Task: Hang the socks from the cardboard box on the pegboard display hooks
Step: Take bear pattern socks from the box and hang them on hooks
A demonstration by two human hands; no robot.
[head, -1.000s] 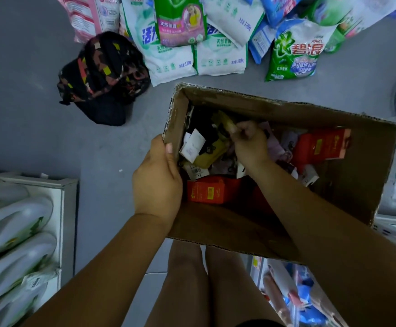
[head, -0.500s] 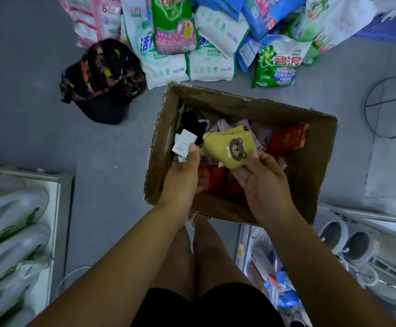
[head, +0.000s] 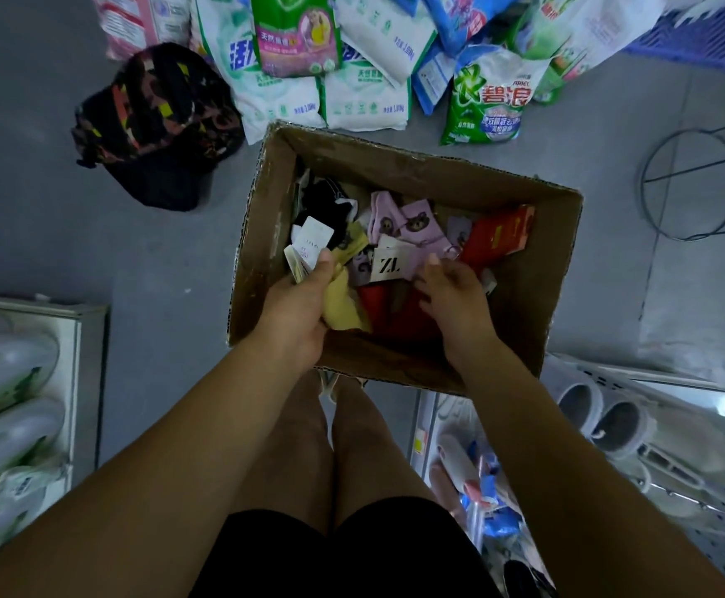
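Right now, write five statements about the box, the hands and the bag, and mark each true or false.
1. The left hand grips yellow socks. True.
2. The box is empty. False: it holds pink socks, red packs and more.
3. The bag lies in the box. False: it lies on the floor, left of the box.
4. The right hand is over the box. True.
5. A tag marked ZL lies beside the right hand. True.
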